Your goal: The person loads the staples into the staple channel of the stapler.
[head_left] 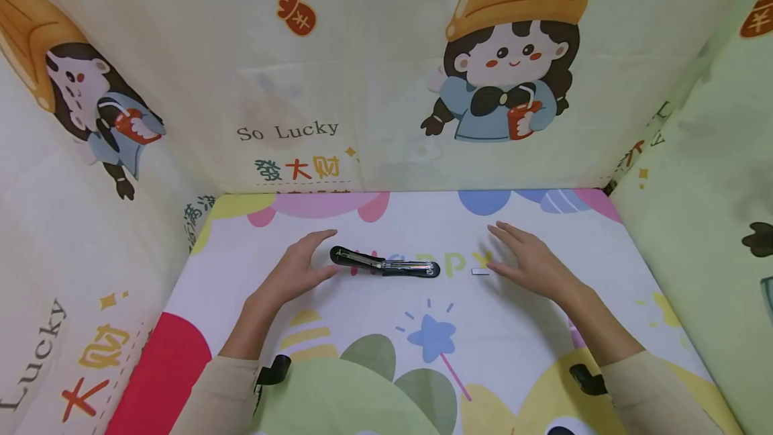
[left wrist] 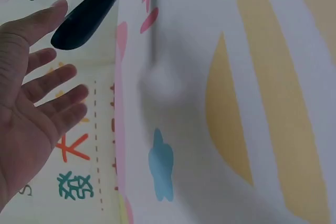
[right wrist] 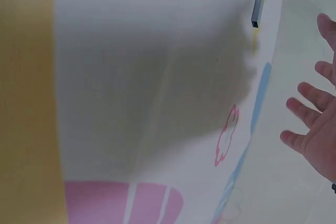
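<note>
Both hands hover flat and open over the printed cloth, holding nothing.

Left hand [head_left: 298,267] has its fingers straight and slightly spread, thumb tip just beside the rounded end of the black stapler [head_left: 384,263], which lies swung open, its metal rail showing. Right hand [head_left: 528,259] is likewise spread, palm down, near a small grey strip of staples [head_left: 480,272] lying flat on the tablecloth [head_left: 423,301], a smooth fabric with pastel cartoon shapes.

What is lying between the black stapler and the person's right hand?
A small strip of staples lies on the cloth between the stapler and the right hand. The head view shows it best.
</note>
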Available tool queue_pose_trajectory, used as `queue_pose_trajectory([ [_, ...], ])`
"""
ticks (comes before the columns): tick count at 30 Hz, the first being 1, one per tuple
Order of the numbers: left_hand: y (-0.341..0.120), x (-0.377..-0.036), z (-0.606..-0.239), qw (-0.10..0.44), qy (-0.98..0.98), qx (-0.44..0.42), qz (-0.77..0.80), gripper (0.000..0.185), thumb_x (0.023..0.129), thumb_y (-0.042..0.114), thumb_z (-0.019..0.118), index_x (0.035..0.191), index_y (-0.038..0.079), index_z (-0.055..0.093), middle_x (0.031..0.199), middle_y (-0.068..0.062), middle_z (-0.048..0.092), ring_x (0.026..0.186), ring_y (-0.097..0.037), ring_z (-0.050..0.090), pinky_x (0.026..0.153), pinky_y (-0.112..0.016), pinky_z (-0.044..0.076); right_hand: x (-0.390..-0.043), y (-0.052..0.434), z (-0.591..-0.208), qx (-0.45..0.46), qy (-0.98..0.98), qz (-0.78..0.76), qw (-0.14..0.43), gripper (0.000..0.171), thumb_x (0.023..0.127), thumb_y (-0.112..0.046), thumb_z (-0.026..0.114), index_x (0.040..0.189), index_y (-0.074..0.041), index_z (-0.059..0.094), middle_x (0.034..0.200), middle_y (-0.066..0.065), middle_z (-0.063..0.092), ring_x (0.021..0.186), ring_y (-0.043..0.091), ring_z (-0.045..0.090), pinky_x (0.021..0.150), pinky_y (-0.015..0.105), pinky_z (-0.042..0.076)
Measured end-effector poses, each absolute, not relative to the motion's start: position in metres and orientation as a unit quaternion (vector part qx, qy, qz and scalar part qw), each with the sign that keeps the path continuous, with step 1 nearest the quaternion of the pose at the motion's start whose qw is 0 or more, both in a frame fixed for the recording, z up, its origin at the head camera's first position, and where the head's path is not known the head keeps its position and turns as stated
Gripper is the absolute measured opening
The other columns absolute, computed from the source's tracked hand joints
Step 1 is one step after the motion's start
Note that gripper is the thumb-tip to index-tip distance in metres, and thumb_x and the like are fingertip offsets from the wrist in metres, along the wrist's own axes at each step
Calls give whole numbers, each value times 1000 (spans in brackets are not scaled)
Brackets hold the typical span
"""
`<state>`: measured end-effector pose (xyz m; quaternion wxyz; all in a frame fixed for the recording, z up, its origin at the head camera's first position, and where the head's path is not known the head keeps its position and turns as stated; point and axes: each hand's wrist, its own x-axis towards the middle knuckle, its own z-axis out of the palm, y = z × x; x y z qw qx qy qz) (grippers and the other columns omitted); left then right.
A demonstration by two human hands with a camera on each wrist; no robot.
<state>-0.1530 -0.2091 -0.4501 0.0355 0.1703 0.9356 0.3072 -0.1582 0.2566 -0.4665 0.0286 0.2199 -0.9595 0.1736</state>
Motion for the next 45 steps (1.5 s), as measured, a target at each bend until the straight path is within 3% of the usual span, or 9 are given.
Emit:
queue_pose_trajectory([
  [8,-205,-153,-454,72,909,171,374,65,77,26,73,134,25,42,133,-7,50,112,-23,55,92,-42,47,-165,251,-474,215,-947,237,13,68,78,-49,66,135,-20,44,136,5,43,126,27,38,101,51,34],
  [14,-204,-155,-457,75,893,171,409,62,77,15,73,131,27,45,128,-7,54,106,-22,59,88,-39,50,-167,247,-479,233,-939,252,33,63,76,-50,66,129,-19,51,127,2,50,108,21,52,83,47,45],
  [18,-201,-157,-459,66,897,170,404,60,76,10,73,128,27,48,126,-6,56,102,-22,61,86,-40,50,-168,243,-485,242,-931,269,36,61,76,-45,69,126,-16,53,124,1,52,103,19,53,81,42,46],
  [23,-198,-159,-462,63,891,158,422,55,76,3,71,122,25,53,123,-6,58,101,-20,61,88,-40,49,-165,239,-492,242,-926,288,26,59,75,-40,72,125,-15,55,122,0,52,103,18,53,87,41,45],
  [27,-197,-160,-464,78,882,139,443,49,77,1,69,118,25,56,121,-4,57,100,-20,62,82,-34,52,-162,238,-495,225,-930,289,21,58,74,-41,73,124,-18,56,120,-4,53,102,15,53,87,39,46],
  [33,-197,-162,-468,95,873,111,465,47,78,-2,67,117,22,57,121,-4,56,101,-24,63,72,-26,53,-160,238,-500,231,-925,301,12,54,75,-35,73,123,-17,56,116,-3,56,99,16,55,84,37,46],
  [45,-193,-164,-469,101,847,106,511,45,79,-4,65,115,22,59,122,-7,57,105,-24,62,72,-24,53,-157,237,-515,232,-929,289,8,34,77,-24,73,108,-16,64,101,-3,57,88,11,51,74,26,47],
])
